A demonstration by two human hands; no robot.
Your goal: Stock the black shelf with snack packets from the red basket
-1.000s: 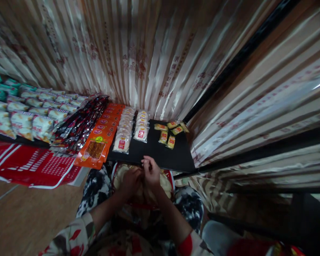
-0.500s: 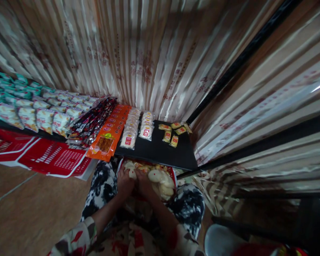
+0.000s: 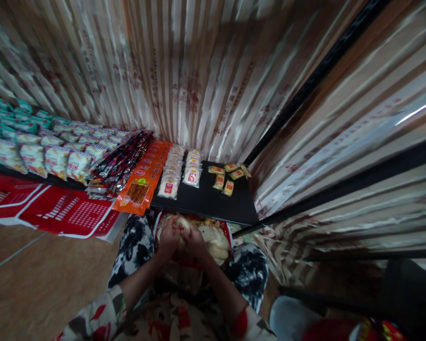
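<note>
Over a red-rimmed box (image 3: 230, 233) on my lap, both my hands meet on a small white snack packet (image 3: 183, 224) with a red mark. My left hand (image 3: 169, 237) grips its left side, fingers curled. On the other side my right hand (image 3: 196, 242) is closed around it, partly hiding it. More pale, rounded snack packets (image 3: 215, 237) lie in the box just right of my right hand. Small yellowish packets show behind them, too dim to make out well. On the black shelf ahead stand two rows of white packets with red labels (image 3: 169, 187).
Small yellow packets (image 3: 228, 188) lie on the black shelf (image 3: 208, 203). Left of the white rows are an orange snack bag (image 3: 138, 189), a heap of dark shiny packets (image 3: 119, 166) and rows of white-and-teal bags (image 3: 57, 158). A black pole (image 3: 291, 111) slants up at the right.
My hands have come together and lifted slightly, with the white packet now tilted up between them. The whole view has shifted a little. Shelf goods stay where they were.
</note>
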